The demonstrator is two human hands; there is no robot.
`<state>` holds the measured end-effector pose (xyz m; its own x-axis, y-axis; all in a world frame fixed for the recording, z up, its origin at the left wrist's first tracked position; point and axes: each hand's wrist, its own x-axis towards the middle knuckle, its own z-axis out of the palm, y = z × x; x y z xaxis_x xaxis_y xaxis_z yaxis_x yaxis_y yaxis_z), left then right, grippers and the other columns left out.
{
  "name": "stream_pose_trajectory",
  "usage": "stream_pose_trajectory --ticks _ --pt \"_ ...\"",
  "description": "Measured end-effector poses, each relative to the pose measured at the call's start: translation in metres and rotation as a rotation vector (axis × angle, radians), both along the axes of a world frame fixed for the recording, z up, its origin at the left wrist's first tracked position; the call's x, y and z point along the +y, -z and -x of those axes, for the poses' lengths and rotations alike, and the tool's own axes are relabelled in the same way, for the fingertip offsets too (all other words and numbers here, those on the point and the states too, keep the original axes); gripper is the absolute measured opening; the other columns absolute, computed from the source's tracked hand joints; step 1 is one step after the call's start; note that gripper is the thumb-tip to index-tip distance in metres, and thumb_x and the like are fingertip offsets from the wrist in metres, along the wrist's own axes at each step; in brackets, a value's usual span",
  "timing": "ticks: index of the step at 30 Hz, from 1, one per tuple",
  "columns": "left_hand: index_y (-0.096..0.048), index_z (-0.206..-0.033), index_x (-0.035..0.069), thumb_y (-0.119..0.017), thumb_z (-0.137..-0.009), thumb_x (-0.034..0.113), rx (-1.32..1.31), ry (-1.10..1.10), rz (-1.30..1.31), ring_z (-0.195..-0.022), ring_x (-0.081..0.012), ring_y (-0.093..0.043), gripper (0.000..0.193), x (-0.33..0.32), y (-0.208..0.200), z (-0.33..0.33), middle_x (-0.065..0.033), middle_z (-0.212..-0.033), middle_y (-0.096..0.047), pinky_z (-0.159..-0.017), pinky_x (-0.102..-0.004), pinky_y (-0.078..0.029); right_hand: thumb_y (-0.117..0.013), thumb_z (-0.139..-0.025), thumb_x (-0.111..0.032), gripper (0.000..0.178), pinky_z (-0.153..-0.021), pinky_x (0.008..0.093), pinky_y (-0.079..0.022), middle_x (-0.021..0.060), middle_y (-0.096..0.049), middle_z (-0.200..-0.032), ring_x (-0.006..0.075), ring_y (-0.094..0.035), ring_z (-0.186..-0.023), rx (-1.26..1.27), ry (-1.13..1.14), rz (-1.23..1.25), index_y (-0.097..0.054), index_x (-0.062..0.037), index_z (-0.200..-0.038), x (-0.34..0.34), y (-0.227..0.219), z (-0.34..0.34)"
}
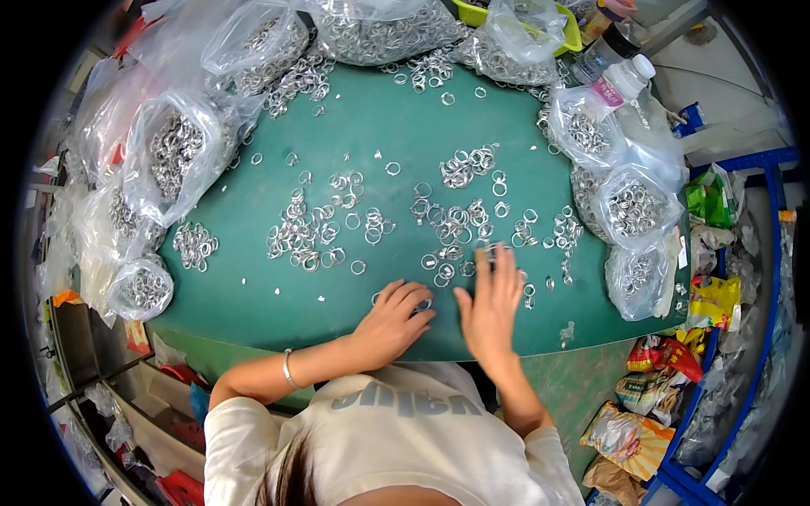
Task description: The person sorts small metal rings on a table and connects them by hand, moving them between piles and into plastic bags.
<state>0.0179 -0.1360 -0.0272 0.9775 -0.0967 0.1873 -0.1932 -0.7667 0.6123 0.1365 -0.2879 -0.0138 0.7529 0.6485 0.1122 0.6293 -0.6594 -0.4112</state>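
The left hand (392, 327) lies low over the bench (380, 126), its fingers curled, with a ring (424, 305) showing at their tips; whether they grip it or merely rest over it, I cannot tell. The right hand (494, 308) is more open: its fingers are extended, the thumb well apart from them, with no pinch visible. Their slightly blurred tips reach in among loose metal rings.

The rings nearest the right fingers lie just beyond and to both sides of the tips, thickening into a heap (451, 223) ahead. For handling these well, I would keep the fingertips flat and light, since linked or overlapping rings will likely drag one another along; drawing a few out before pinching one by its band should be cleaner than digging into the heap. The left fingers would do best to stay low, so a ring under them cannot roll.

The bench's near edge runs just behind both hands, so any pull toward the body should be short. Beyond the left fingers, a bare patch separates them from another cluster (295, 236), with good room for sliding. Farther to the right, past scattered rings, open bags (675, 201) close off that side; bags (221, 156) also line the far left. Straight ahead, beyond a smaller pile (460, 171), the green surface is mostly open up to the bulging bag (371, 10) at the far edge.
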Motion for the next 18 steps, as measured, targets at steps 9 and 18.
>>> stream_pose_trajectory --ticks 9,18 --pt "-0.055 -0.117 0.009 -0.073 -0.073 0.011 -0.063 -0.106 -0.073 -0.119 -0.0345 -0.043 0.048 0.027 -0.039 -0.071 -0.0120 -0.127 -0.047 -0.097 -0.0502 -0.036 -0.068 -0.078 -0.009 0.031 -0.097 0.0430 -0.032 0.0149 -0.053 -0.120 0.0314 -0.045 -0.118 -0.188 0.170 -0.349 -0.061 -0.0029 -0.108 0.015 -0.009 -0.075" --pt "-0.057 -0.110 0.008 -0.068 -0.072 0.004 0.014 -0.081 -0.099 -0.109 -0.0321 -0.047 0.040 0.042 -0.008 -0.117 -0.0113 -0.120 -0.048 -0.085 -0.0450 -0.040 -0.067 -0.076 -0.002 0.014 -0.082 0.0357 -0.038 0.0062 -0.062 -0.080 0.0224 -0.056 -0.074 -0.028 0.079 -0.334 -0.064 -0.0027 -0.090 0.011 -0.016 -0.093"
